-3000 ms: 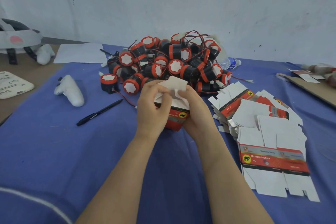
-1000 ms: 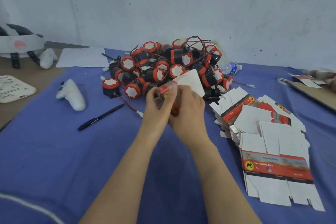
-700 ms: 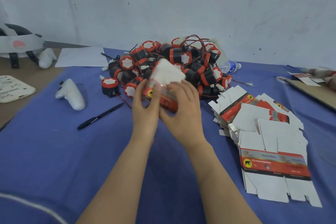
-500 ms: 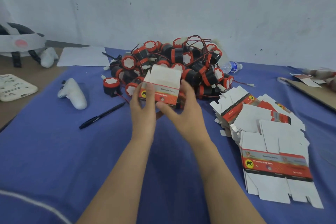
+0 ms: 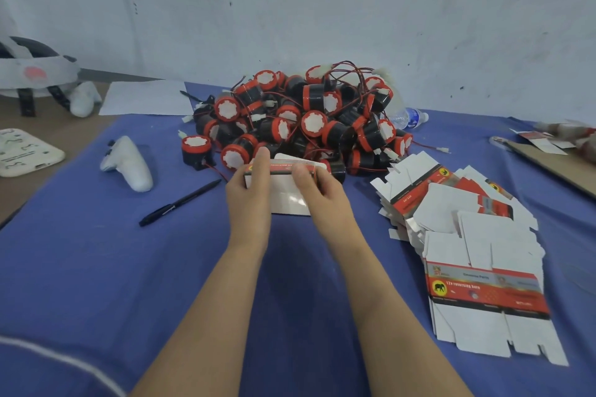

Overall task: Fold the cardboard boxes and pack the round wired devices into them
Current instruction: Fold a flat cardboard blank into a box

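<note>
While left hand (image 5: 249,195) holds box (image 5: 288,201), right hand (image 5: 324,193) grips it.

Red-and-black devices (image 5: 300,126), blue cloth (image 5: 80,267), box (image 5: 287,200) seemingly white, red-striped

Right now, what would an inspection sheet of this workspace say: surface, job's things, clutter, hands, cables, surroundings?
Surface: blue cloth over a brown table.
Job's things: pile of round devices at the back; fanned stack of flat boxes at right; one partly folded box in hand.
Clutter: pen, white controller, paper sheet, water bottle, headset, white tray.
Hands: left hand and right hand both hold the box, one at each side.
Cables: red and black wires tangled through the pile; one white connector lies on the cloth.
Surroundings: white wall behind; cardboard sheet at far right.
</note>
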Demonstrator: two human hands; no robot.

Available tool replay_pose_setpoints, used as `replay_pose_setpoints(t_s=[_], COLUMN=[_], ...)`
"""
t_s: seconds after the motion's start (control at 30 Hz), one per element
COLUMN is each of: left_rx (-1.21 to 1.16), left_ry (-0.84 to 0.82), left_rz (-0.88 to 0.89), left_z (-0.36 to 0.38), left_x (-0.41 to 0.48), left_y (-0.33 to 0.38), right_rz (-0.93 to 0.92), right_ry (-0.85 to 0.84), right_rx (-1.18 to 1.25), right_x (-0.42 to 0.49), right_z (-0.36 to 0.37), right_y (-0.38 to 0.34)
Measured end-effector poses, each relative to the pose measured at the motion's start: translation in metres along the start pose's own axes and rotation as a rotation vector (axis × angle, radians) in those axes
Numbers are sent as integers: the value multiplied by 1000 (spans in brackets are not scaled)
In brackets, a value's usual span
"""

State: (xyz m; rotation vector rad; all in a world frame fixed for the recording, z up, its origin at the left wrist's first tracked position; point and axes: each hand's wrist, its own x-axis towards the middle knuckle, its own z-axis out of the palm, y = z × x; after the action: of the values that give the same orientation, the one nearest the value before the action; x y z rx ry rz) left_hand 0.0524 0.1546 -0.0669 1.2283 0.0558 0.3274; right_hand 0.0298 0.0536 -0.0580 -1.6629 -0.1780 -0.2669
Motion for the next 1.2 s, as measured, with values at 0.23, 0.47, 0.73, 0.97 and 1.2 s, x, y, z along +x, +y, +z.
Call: replay_pose_setpoints(t_s=[0.23, 0.47, 0.73, 0.97, 1.2], left_rx=[207, 53, -238, -9, 8], left_ry=[-125, -16, -89, -79, -149], left_rz=[220, -127, -347, -140, -112], left_z=[1, 2, -1, -5, -5], left_x=[-10, 4, 7, 2, 3], left_y=[4, 1, 3, 1, 2], right_rz=[251, 1, 140, 284, 320], right_ry=[273, 478, 256, 87, -133], right_rx=[284, 3, 210, 353, 559], right_x=[16, 17, 10, 15, 10], right_z=[-29, -22, -7, -23, -35], right_y=[4, 13, 4, 11, 3])
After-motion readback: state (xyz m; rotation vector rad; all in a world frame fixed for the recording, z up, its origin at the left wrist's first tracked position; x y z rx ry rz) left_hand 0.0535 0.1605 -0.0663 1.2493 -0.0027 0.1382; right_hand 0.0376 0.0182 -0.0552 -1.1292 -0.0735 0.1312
